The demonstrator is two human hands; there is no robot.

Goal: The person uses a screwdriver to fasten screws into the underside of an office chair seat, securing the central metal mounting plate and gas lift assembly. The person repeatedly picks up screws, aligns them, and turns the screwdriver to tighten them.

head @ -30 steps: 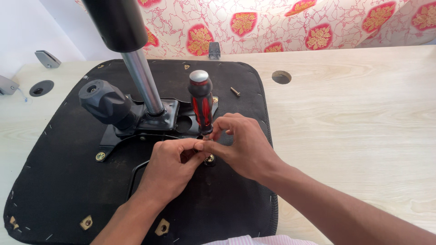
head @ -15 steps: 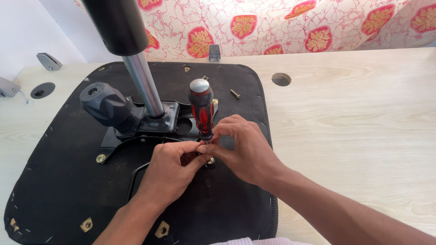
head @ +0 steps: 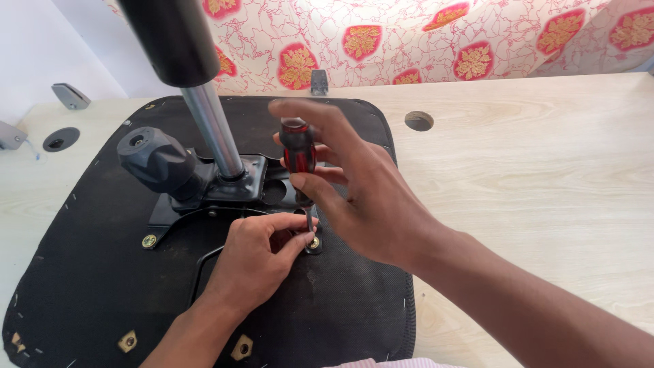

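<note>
Red-and-black-handled screwdriver (head: 298, 151), upright with a slight tilt, thin metal shaft pointing down, tip set on a brass-coloured screw (head: 314, 242). Screw seated in a black metal bracket foot (head: 315, 247), flat on the dark fabric underside of an upturned chair seat (head: 88, 272).

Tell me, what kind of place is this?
Probably a home or small workshop: an upturned chair seat lies on a pale wooden table, a floral cloth hangs behind, and a screwdriver is in use.

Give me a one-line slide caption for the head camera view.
Right hand holds a red-handled screwdriver upright on a screw steadied by the left hand.
</note>
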